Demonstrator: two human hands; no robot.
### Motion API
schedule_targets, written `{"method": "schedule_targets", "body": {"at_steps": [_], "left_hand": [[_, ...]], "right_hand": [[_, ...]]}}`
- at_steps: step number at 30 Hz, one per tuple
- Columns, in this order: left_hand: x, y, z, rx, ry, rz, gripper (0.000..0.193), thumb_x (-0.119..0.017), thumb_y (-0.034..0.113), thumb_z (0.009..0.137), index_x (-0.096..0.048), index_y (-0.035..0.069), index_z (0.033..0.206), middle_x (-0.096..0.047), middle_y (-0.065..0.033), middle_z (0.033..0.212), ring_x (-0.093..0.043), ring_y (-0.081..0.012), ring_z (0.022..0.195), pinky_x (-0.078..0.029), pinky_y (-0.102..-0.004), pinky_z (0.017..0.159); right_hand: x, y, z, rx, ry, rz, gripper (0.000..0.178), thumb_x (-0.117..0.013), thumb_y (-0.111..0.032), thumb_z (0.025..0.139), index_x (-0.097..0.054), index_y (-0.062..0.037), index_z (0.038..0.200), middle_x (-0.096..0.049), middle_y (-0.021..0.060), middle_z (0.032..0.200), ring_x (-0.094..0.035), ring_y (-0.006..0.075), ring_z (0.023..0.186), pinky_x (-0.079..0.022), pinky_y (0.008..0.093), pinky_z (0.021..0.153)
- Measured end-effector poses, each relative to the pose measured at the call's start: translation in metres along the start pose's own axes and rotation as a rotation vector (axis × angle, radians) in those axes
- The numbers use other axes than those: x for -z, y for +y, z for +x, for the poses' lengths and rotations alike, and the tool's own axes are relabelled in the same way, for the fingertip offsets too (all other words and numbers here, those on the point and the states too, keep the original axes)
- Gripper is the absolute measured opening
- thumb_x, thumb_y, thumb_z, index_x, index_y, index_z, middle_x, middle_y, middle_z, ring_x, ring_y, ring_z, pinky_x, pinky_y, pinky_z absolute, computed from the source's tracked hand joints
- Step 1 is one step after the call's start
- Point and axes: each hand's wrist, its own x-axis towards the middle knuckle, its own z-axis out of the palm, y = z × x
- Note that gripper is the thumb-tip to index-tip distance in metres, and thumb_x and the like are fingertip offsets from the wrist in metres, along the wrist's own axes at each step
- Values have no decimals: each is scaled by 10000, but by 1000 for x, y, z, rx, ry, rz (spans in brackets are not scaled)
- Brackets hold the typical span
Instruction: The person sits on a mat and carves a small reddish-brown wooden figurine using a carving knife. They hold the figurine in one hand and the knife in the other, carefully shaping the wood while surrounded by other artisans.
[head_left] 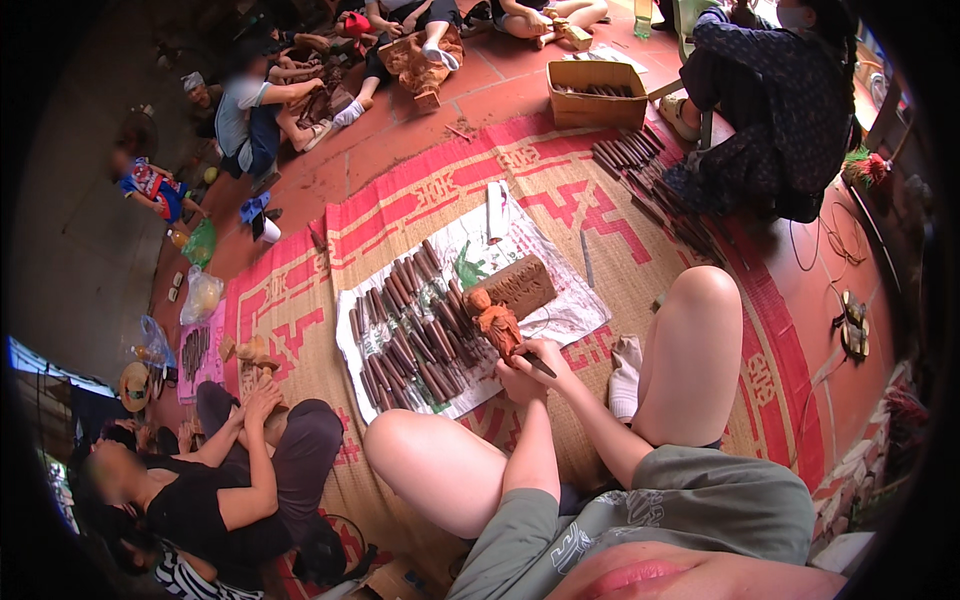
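My left hand [522,384] is closed round the lower end of a reddish-brown carved wooden figurine [499,330], which tilts away from me. Beside it, my right hand [544,357] grips a thin dark-handled carving tool [540,366] close to the figurine's base; the tool's working tip is hidden. Just beyond the figurine lies a brown wooden block [532,284] with a carved face. To its left, several dark-handled carving tools [400,345] lie in rows on a white printed cloth [572,300]. A white roll-like object [497,212] rests at the cloth's far edge.
A red-patterned woven mat [640,285] lies beneath everything. At the far right are a tool-filled brown box [597,108], more tools [660,190] and a seated person [775,110]. Another person [240,460] sits close on my left. A thin blade [587,258] lies right of the cloth.
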Motion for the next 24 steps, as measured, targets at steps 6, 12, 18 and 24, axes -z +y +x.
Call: {"method": "schedule_targets", "body": {"at_steps": [6, 12, 18, 24], "left_hand": [[-3, 8, -10, -30, 43, 71, 592, -602, 514, 725, -487, 52, 1077, -612, -194, 1022, -604, -397, 932, -473, -474, 746], [-2, 5, -5, -35, 42, 111, 560, -597, 489, 741, -471, 68, 1087, -600, -200, 1039, -602, -394, 940, -472, -484, 761], [4, 6, -5, -29, 84, 145, 601, -592, 488, 747, -458, 61, 1149, -596, -200, 1059, -597, -393, 965, -473, -481, 775], [9, 15, -12, 0, 5, 103, 578, -571, 458, 769, -455, 60, 1171, -592, -206, 1082, -592, -393, 986, -470, -467, 801]], "right_hand": [[7, 10, -1, -208, -114, 1, 198, -632, -162, 694, -679, 2, 793, -646, 186, 727, -645, 300, 686, -508, 367, 643], [4, -5, 4, -215, -22, -36, 192, -684, -160, 689, -672, 1, 793, -642, 163, 750, -632, 280, 714, -509, 357, 679], [4, -8, 3, -161, -15, 11, 169, -726, -108, 665, -653, 2, 770, -630, 161, 751, -624, 285, 721, -500, 355, 677], [-2, 7, 1, -9, 74, 39, 161, -713, -113, 667, -623, 12, 717, -598, 166, 691, -608, 307, 674, -482, 376, 621]]}}
